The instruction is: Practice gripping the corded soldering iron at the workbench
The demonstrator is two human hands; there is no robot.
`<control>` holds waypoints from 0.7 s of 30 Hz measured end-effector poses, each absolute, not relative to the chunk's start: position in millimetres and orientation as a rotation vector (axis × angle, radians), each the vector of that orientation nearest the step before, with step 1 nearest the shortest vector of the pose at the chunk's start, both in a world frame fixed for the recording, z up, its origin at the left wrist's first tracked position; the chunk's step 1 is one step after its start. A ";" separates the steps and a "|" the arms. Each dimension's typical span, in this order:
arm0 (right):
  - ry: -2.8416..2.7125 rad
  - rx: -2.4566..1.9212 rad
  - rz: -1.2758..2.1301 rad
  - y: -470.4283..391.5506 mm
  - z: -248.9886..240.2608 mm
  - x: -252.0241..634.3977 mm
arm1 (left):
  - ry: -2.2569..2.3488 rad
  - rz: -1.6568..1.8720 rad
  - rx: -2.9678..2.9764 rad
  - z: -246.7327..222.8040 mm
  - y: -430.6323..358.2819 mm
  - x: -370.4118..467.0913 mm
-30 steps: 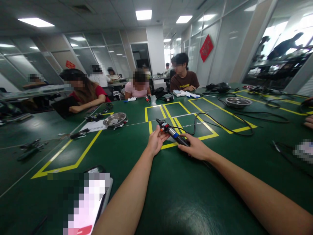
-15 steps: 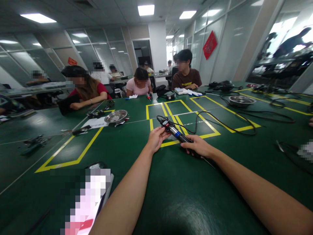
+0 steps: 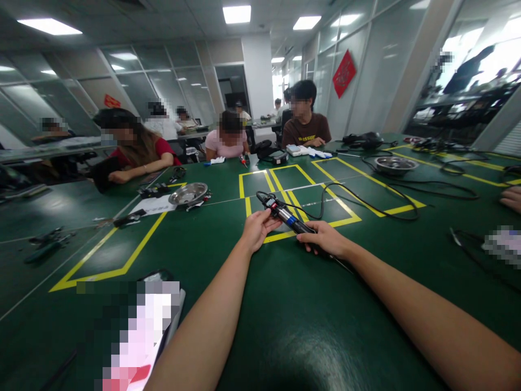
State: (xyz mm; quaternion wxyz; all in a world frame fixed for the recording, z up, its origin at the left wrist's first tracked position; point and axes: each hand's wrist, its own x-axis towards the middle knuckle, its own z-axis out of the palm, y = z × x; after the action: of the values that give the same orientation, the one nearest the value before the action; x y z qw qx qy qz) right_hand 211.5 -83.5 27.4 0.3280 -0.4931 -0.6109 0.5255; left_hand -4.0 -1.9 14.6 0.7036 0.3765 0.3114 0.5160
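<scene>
A corded electric screwdriver, black with a silver section and a blue ring, lies slantwise between my two hands above the green table. My left hand has its fingers closed around the cord end, at the far left of the tool. Around the black body, my right hand is wrapped from above. A thin metal bit sticks out past the right hand, pointing toward the lower right. From the cord end, a black cable loops away to the right across the table.
Yellow tape marks rectangles on the table. Metal bowls stand left and right. A phone with a blurred screen is at the near left. Pliers lie farther left. Co-workers sit opposite; another person's hand shows at right.
The whole view has shifted slightly, so the table and people appear a little farther left. Both hands keep the same hold on the electric screwdriver.
</scene>
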 end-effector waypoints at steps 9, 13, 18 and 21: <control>-1.562 -1.271 1.403 -82.7 25.6 212.4 | 0.676 1.166 0.799 14.3 -0.9 -4.1; -1.556 -1.286 1.412 -82.4 25.4 213.0 | 0.672 1.148 0.789 12.2 0.3 -5.5; -1.535 -1.254 1.450 -81.2 25.1 214.4 | 0.602 1.121 0.802 11.5 -0.4 -7.3; -1.528 -1.202 1.487 -81.2 25.8 213.8 | 0.575 1.115 0.786 12.3 -0.9 -7.2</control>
State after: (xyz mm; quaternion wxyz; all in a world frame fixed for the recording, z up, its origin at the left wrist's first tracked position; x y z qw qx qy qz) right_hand 213.8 -81.2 25.8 0.3403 -0.4617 -0.5871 0.5713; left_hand -7.2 -0.9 12.3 0.7384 0.3579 0.2621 0.5080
